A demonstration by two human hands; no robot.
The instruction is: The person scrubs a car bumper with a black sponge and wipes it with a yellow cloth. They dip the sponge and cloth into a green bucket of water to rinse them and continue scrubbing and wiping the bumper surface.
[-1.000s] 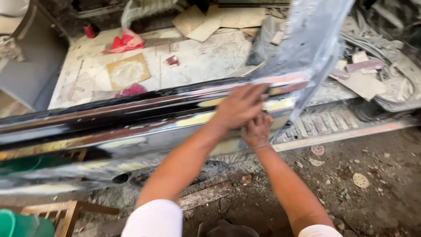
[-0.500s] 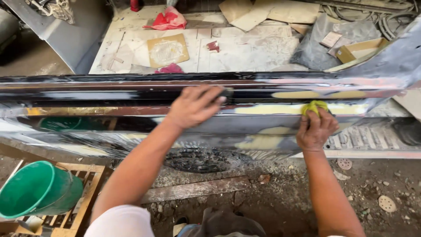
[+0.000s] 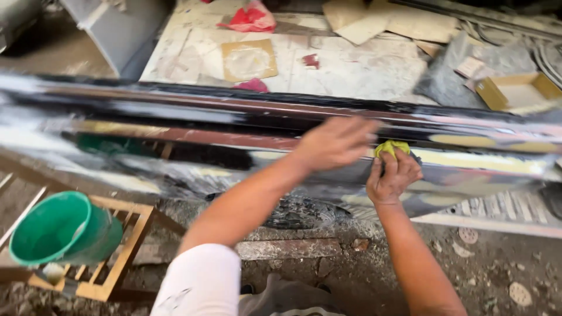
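A long glossy black car body panel with yellowish filler patches lies across the view in front of me. My right hand presses a small yellow pad against the panel's face, right of centre. My left hand rests flat on the panel just left of the pad, fingers spread and blurred by motion. Both forearms reach up from the bottom of the view.
A green bucket sits on a wooden frame at lower left. Behind the panel a dusty board carries a red rag, cardboard pieces and a small open box. Rough dirt ground lies below.
The view has swung left and the bucket has come further in. My right hand with the yellow pad slid left along the panel, closer to my left hand.
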